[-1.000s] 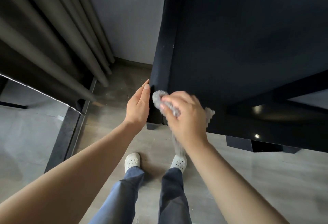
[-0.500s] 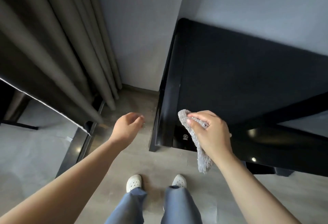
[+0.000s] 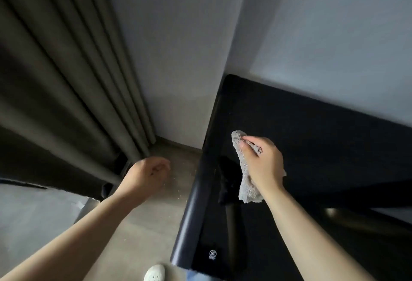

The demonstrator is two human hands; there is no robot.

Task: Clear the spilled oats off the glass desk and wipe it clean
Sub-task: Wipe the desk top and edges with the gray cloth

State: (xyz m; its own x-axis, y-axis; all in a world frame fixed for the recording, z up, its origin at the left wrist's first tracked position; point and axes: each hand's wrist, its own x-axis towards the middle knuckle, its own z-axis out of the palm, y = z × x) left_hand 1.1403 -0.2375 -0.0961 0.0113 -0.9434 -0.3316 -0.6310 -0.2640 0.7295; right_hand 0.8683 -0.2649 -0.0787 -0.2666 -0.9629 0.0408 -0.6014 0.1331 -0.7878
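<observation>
Fingers of right hand (image 3: 263, 164) pinch one grey cloth (image 3: 248, 189) over one glass desk (image 3: 323, 142) | left hand (image 3: 145, 174) fingers curled

Dark grey curtains (image 3: 66, 69) hang in folds down the left of the frame, a plain pale wall (image 3: 178, 35) fills the upper middle and right, and a white perforated shoe (image 3: 155, 273) stands on the grey floor (image 3: 145, 236) at the bottom edge

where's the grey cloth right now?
Head view, right of centre: the grey cloth is gripped in the right hand, over the left end of the glass desk, just inside its rounded left edge.
</observation>
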